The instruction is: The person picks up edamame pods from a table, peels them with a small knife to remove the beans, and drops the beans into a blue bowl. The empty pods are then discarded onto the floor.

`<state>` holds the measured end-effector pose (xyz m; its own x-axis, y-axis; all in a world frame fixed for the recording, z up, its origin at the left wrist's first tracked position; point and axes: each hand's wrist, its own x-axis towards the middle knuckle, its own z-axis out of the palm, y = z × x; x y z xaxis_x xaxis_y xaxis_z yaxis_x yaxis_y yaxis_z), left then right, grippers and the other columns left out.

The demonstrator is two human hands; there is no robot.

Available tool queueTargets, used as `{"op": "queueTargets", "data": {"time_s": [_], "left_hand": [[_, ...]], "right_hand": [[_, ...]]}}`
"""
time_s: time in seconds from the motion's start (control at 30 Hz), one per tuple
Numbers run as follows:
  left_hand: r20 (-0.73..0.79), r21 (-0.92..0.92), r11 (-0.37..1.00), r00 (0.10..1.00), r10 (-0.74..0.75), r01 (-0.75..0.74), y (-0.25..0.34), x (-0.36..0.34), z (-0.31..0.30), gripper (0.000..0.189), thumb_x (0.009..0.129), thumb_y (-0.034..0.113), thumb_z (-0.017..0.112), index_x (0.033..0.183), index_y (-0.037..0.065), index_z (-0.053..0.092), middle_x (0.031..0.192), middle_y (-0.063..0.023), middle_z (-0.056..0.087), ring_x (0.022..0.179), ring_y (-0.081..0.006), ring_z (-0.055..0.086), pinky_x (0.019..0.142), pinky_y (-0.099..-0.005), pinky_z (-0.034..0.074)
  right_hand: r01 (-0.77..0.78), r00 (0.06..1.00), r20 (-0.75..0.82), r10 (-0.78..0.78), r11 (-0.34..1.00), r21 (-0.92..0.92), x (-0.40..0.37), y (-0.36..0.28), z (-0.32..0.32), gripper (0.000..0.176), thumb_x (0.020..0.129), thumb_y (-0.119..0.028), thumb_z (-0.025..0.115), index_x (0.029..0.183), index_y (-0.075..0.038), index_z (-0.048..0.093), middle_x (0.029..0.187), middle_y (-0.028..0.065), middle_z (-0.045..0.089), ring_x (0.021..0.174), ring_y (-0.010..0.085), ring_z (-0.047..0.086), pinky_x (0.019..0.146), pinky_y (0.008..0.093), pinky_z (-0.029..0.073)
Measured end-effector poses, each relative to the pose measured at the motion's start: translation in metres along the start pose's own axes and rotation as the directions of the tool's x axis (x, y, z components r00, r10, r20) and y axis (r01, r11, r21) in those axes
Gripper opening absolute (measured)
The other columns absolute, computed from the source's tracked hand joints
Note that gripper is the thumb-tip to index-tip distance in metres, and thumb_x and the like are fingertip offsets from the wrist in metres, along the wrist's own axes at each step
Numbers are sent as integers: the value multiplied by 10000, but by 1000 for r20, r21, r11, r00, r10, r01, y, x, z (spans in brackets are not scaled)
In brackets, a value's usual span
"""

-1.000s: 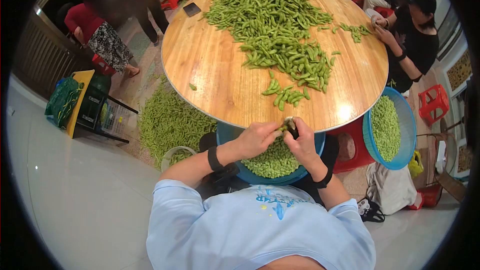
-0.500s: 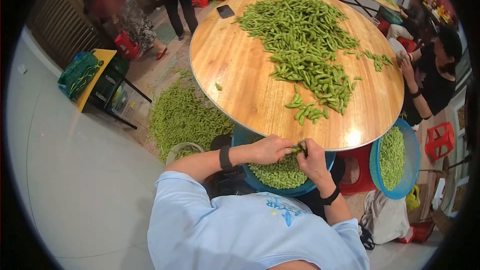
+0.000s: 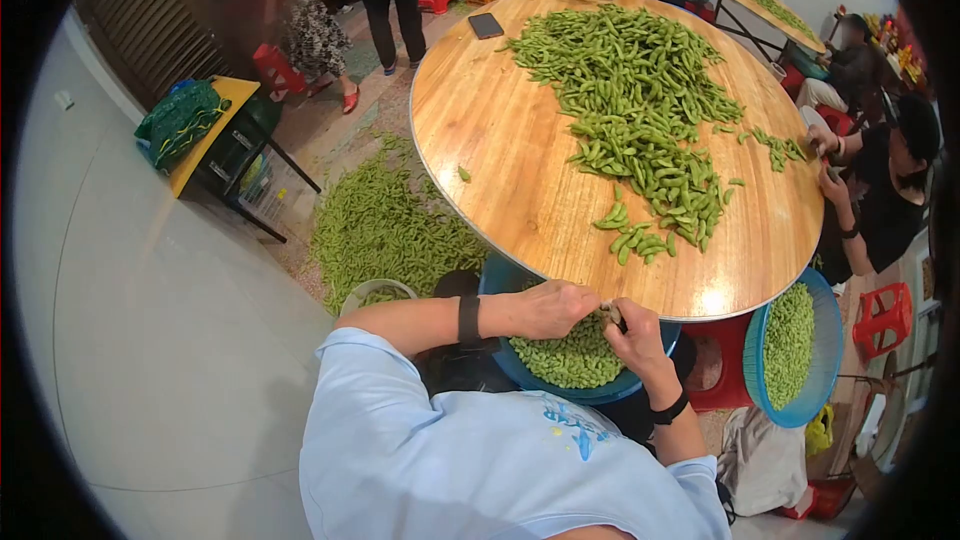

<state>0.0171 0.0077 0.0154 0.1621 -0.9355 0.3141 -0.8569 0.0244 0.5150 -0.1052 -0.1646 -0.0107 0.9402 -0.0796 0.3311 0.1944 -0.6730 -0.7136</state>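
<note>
My left hand (image 3: 548,308) and my right hand (image 3: 636,332) meet over a blue basin (image 3: 520,375) of shelled green beans (image 3: 572,358) in my lap. Both pinch one green pod (image 3: 607,313) between the fingertips. The pod is mostly hidden by my fingers. A black band sits on each wrist. In front of me a round wooden table (image 3: 500,165) carries a big heap of green pods (image 3: 630,90), with a small cluster of pods (image 3: 630,235) nearest my hands.
A second blue basin (image 3: 830,360) of beans sits at my right by a red stool (image 3: 718,365). Empty pods (image 3: 385,225) litter the floor at left. A phone (image 3: 486,25) lies on the table. Other people sit around the table.
The view has drifted left and up, so the table appears further right. My hands stay together over the basin, working the pod; they sit slightly lower in the picture.
</note>
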Motion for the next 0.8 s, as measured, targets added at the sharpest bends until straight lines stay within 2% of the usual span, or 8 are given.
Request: {"op": "queueTargets", "data": {"time_s": [0.17, 0.23, 0.3, 0.37, 0.4, 0.47, 0.57, 0.8], "left_hand": [[58, -93, 995, 998, 27, -21, -8, 3, 2, 143, 722, -39, 537, 860, -34, 501, 698, -193, 553, 686, -399, 595, 601, -444, 482], [8, -61, 998, 1000, 17, -16, -5, 3, 3, 155, 711, -37, 540, 862, -33, 505, 707, -189, 550, 689, -390, 597, 599, -440, 483], [-30, -37, 999, 999, 18, -19, -1, 4, 8, 167, 700, -35, 544, 863, -33, 510, 715, -186, 548, 692, -381, 598, 598, -436, 484], [-160, 137, 988, 982, 98, -76, 1, 7, 14, 180, 678, -10, 559, 849, -38, 512, 716, -163, 525, 668, -348, 585, 583, -410, 483], [-158, 132, 988, 982, 99, -79, 4, 8, 13, 180, 678, -10, 559, 849, -38, 512, 716, -163, 525, 668, -348, 585, 583, -410, 483], [-203, 268, 952, 958, 204, -146, 10, 10, 9, 180, 663, 23, 574, 822, -33, 512, 711, -134, 494, 629, -303, 555, 551, -376, 468], [-205, 329, 926, 944, 259, -182, 13, 13, 9, 168, 663, 46, 582, 801, -19, 512, 695, -119, 478, 591, -275, 528, 526, -356, 447], [-201, 277, 946, 952, 230, -170, 11, 18, 14, 148, 664, 32, 584, 790, 9, 510, 656, -122, 461, 582, -293, 520, 518, -377, 438]], "right_hand": [[17, 1000, 16, -17, 999, 41, 2, -4, -4, 109, 718, -2, 601, 809, 12, 544, 639, 171, 530, 563, 341, 557, 521, 386, 444], [-72, 997, 0, 73, 994, 82, 2, -8, -8, 108, 727, -2, 595, 816, 14, 535, 613, 159, 496, 538, 296, 538, 508, 366, 430], [-21, 999, -36, 24, 998, 67, 2, 0, -2, 63, 765, 0, 573, 811, 9, 531, 592, 110, 510, 487, 210, 500, 470, 312, 406], [-368, 911, 56, 409, 742, 561, -1, 2, 2, 22, 818, -25, 541, 807, -7, 540, 613, 68, 555, 458, 154, 494, 430, 266, 385], [-371, 909, 55, 413, 741, 560, 0, -2, 2, 22, 818, -25, 541, 807, -7, 540, 613, 68, 555, 458, 154, 494, 430, 266, 385], [-387, 842, 121, 526, 431, 815, 5, -12, 2, 70, 864, -57, 513, 814, -22, 547, 653, 42, 568, 455, 110, 498, 398, 226, 363], [-374, 785, 158, 599, 255, 892, 5, -23, 3, 91, 876, -68, 494, 819, -27, 551, 661, 57, 562, 455, 117, 509, 385, 229, 359], [-325, 798, 126, 590, 244, 914, 6, -24, 8, 110, 884, -110, 605, 898, -30, 532, 683, 36, 531, 518, 90, 477, 410, 220, 350]]}}
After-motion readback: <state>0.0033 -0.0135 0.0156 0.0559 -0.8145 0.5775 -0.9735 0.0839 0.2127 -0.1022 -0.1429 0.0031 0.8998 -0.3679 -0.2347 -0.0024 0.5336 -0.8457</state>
